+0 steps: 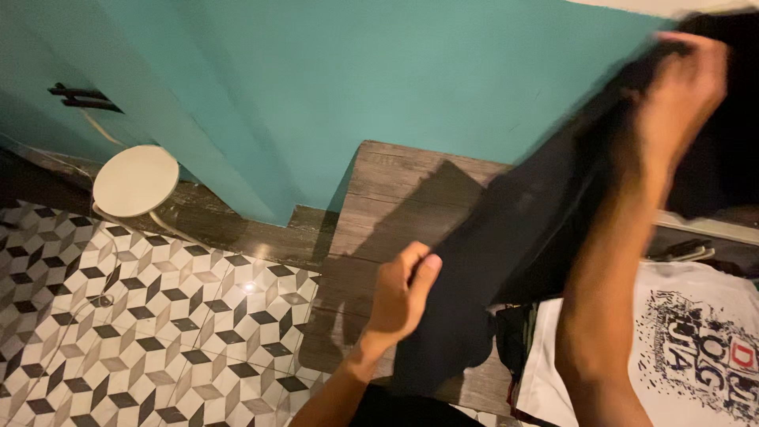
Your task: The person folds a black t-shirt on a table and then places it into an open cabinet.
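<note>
A long black garment (506,229) stretches slantwise from the upper right down to the lower middle of the head view. My right hand (684,87) is raised at the top right and grips the garment's upper end; the hand is blurred. My left hand (403,292) pinches the garment's lower edge, thumb on top, above a wooden surface (395,190). The cloth hangs taut between the two hands.
A white T-shirt with a dark print (696,340) lies at the lower right, beside more dark clothing (514,332). A teal wall (356,79) stands behind. On the left are a patterned tile floor (150,316) and a round white disc (136,180).
</note>
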